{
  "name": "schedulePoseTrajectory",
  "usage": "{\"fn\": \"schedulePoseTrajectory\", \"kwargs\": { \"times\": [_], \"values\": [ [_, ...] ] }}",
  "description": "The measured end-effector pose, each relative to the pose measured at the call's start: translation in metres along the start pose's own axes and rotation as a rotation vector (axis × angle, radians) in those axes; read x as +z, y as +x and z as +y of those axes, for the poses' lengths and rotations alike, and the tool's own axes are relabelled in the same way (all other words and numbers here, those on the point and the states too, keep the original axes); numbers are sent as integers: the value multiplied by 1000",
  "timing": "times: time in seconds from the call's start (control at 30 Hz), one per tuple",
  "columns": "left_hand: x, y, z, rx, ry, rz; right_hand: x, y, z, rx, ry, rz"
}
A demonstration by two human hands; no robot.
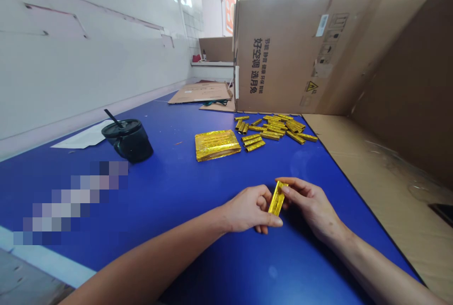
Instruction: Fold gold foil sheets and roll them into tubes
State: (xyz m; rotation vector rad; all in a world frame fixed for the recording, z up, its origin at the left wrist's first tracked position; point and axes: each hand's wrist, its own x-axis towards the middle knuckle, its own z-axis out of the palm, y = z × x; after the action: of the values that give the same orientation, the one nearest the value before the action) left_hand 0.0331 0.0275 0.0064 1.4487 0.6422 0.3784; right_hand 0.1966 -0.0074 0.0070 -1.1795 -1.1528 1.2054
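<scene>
Between both hands, above the blue table [170, 187], is a small folded strip of gold foil paper [277, 200]. My left hand [252, 208] is closed on its lower end, with the thumb along the near edge. At the upper end, my right hand [307, 199] pinches the same strip between thumb and fingers. Beyond the hands lies a flat stack of gold foil sheets [217, 145]. To the right of that stack, a loose pile of folded gold foil strips [274, 128] is spread out, with several more strips [253, 143] lying side by side nearer me.
A dark lidded mug [133, 142] with a straw stands at the left on white paper [83, 135]. A large cardboard box [286, 55] rises behind the pile. Flat cardboard [200, 92] lies at the back, and more cardboard [375, 177] covers the right side.
</scene>
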Motion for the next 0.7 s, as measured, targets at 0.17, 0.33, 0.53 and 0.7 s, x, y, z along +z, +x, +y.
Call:
{"fn": "schedulePoseTrajectory", "kwargs": {
  "times": [0.17, 0.33, 0.53, 0.7],
  "values": [
    [0, 2, 0, 4, 3, 19, 0, -1, 0, 23, 61, -44],
    [-3, 1, 1, -30, -11, 36, 0, 1, 2, 12, 103, -61],
    [-6, -1, 4, -31, -45, 5, -2, 1, 1, 16, 128, -39],
    [-7, -1, 5, -6, -122, -27, -6, 4, 3, 32, 161, -14]
  ]
}}
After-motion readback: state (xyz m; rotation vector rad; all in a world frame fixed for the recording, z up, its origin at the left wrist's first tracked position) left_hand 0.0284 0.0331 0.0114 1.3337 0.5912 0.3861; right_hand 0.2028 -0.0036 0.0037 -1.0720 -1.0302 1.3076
